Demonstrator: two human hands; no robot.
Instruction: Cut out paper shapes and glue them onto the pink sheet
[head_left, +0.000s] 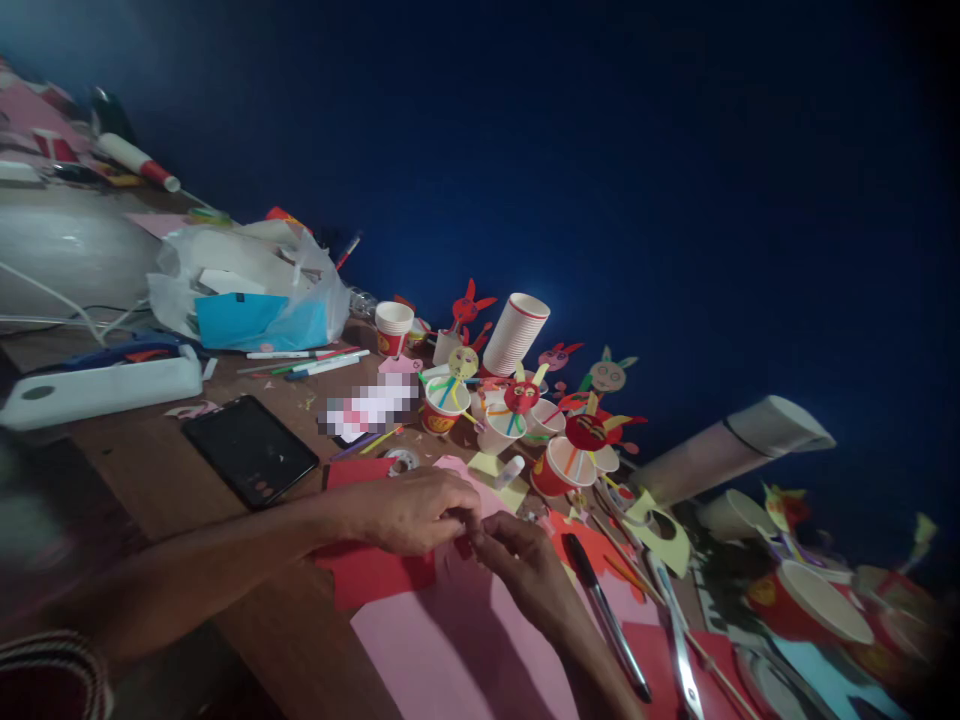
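Observation:
My left hand (pixel 420 508) and my right hand (pixel 525 565) meet fingertip to fingertip above the table. Fingers on both hands are pinched; whatever lies between them is too small and hidden to make out. Beneath them is a sheet of pink paper (pixel 465 650), with red paper (pixel 375 583) under my left wrist. A roll of clear tape (pixel 403 461) sits just behind my left hand. Right of my right hand lie a black marker (pixel 606 615) and a pair of scissors (pixel 679 640). Behind the hands, a small white tube (pixel 509 472) rests on yellow paper.
Several paper cups (pixel 564 468) with paper animal faces stand along the back, beside a stack of white cups (pixel 516 335). Left are a black tablet (pixel 250 450), pens (pixel 328 364), a power strip (pixel 105 385) and a plastic bag (pixel 255 290). A paper roll (pixel 720 450) leans right.

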